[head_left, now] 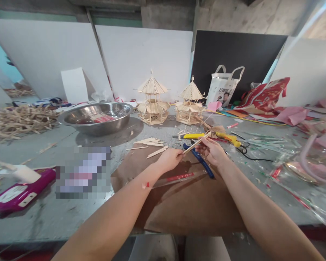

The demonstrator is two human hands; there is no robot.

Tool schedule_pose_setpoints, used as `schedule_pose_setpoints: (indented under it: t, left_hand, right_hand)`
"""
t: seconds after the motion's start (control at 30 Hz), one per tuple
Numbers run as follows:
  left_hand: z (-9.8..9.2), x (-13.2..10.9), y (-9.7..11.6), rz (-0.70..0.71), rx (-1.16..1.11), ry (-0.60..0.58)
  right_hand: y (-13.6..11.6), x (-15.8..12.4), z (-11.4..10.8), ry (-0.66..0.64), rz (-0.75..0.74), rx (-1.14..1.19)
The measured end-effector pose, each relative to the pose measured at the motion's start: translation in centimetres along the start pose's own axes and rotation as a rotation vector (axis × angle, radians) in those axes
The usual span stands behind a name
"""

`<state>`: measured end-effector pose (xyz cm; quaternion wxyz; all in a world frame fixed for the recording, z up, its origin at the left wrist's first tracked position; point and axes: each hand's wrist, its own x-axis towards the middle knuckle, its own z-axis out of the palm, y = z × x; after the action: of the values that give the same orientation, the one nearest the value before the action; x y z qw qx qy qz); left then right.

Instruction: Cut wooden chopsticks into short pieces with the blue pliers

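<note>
Both my hands hold thin wooden sticks (pixel 193 145) above a brown board (pixel 179 206). My left hand (pixel 170 159) pinches the lower left end, and my right hand (pixel 210 150) grips near the upper right end. How many sticks are in the bundle I cannot tell. Just beneath my hands lie blue-handled pliers (pixel 205 165). A yellow utility knife (pixel 192 136) rests beyond the sticks. Loose sticks (pixel 154 152) are scattered left of my left hand, and a clear wrapper with a red strip (pixel 179 177) lies nearer to me.
Two stick pagodas (pixel 153 108) stand at the back beside a steel basin (pixel 97 119). A yellow glue gun (pixel 229 138) with a black cord lies at right, near plastic strips (pixel 266 145). At left are a purple power strip (pixel 21 194), a blurred-out item (pixel 84 172) and piled sticks (pixel 21 121).
</note>
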<state>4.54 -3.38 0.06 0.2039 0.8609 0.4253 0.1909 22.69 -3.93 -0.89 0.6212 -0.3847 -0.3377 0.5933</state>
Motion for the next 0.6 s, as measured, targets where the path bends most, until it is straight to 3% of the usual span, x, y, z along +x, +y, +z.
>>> schedule_pose_setpoints:
  t: [0.07, 0.17, 0.23, 0.37, 0.43, 0.5, 0.6]
  left_hand:
    - [-0.1, 0.1, -0.1, -0.038, -0.054, 0.008]
    - [0.0, 0.4, -0.6, -0.149, -0.207, 0.007]
    - [0.4, 0.6, -1.1, -0.217, -0.33, 0.021]
    - [1.5, 0.8, -2.1, -0.253, -0.438, 0.102]
    - [1.8, 0.8, -2.4, -0.243, -0.427, 0.157]
    - [2.0, 0.8, -2.5, -0.232, -0.408, 0.2]
    - [2.1, 0.7, -2.3, -0.24, -0.405, 0.243]
  right_hand:
    - [0.2, 0.1, 0.0, 0.019, -0.011, -0.116]
    - [0.5, 0.1, 0.0, -0.004, -0.065, -0.465]
    - [0.6, -0.3, 0.2, -0.154, -0.071, -0.688]
    - [0.3, -2.1, 1.2, -0.665, -0.033, -1.01]
    - [0.4, -3.0, 2.0, -0.853, -0.06, -1.209]
    - [0.6, -3.6, 2.6, -0.934, -0.128, -1.388]
    - [0.9, -3.8, 2.9, -0.918, -0.202, -1.434]
